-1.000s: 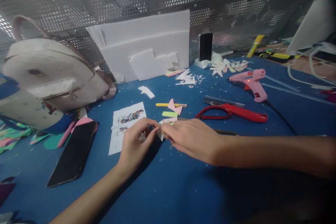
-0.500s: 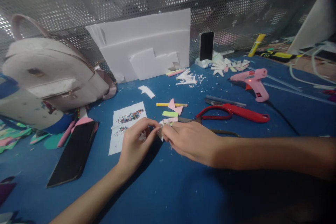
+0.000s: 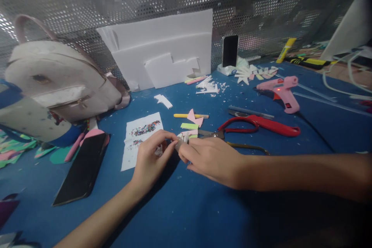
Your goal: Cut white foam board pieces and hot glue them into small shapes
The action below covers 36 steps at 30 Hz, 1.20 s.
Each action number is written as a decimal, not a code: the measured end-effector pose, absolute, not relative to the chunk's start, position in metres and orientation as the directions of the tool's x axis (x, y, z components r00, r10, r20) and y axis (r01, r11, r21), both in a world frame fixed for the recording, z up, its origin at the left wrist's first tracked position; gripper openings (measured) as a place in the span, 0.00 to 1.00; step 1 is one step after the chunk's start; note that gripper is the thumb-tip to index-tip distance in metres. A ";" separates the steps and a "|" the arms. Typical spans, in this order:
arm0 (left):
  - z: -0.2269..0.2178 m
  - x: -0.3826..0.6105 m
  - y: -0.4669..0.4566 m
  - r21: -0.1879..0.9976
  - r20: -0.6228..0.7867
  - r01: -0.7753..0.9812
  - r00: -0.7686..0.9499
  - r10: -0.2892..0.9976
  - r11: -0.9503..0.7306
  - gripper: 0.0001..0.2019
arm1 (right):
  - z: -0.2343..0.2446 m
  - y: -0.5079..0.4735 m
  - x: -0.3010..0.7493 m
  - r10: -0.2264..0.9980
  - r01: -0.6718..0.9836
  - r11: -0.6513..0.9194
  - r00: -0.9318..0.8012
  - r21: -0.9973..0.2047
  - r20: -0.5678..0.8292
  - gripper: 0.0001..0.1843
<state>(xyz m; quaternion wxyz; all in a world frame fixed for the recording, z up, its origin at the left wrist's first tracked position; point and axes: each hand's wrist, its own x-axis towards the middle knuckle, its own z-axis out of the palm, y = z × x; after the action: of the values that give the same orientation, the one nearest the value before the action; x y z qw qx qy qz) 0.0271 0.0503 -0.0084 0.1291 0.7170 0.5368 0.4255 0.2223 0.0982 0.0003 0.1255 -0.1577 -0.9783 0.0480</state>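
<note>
My left hand point(image 3: 151, 159) and my right hand point(image 3: 210, 158) meet over the blue table point(image 3: 188, 209), fingertips pinched together on a small pale foam piece point(image 3: 178, 145). Most of that piece is hidden by the fingers. Just left of my left hand lies a white paper sheet point(image 3: 141, 137) sprinkled with glitter. Pink and green foam scraps point(image 3: 190, 124) lie just beyond my fingertips, next to a yellow pencil point(image 3: 190, 116). Red-handled scissors point(image 3: 258, 124) lie to the right, beyond my right hand.
A pink glue gun point(image 3: 281, 92) rests at the right with its light on. A black phone point(image 3: 80, 170) lies at the left, by a white backpack point(image 3: 55, 81). White foam boards point(image 3: 162, 50) lean on the perforated metal wall. Another phone point(image 3: 230, 50) stands upright behind white cuttings point(image 3: 207, 86).
My hands stay pinched on the small piece; the right hand has shifted slightly down and right, uncovering the scissor blades beyond it. The view has drifted a little.
</note>
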 end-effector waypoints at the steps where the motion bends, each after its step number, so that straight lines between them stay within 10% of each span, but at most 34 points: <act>1: -0.009 0.027 0.050 0.641 0.473 0.660 0.063 0.879 -0.392 0.04 | 0.001 0.098 0.222 0.322 0.299 0.945 -0.919 -0.129 0.230 0.11; 36: -0.008 0.027 0.050 0.646 0.480 0.653 0.054 0.876 -0.395 0.05 | 0.009 0.100 0.223 0.356 0.266 0.855 -0.925 -0.445 0.131 0.08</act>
<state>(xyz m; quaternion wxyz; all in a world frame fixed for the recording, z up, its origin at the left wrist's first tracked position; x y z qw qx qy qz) 0.0267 0.0498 -0.0083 0.1287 0.7145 0.5349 0.4321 0.2233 0.0995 0.0087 0.1047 -0.1626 -0.9574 0.2146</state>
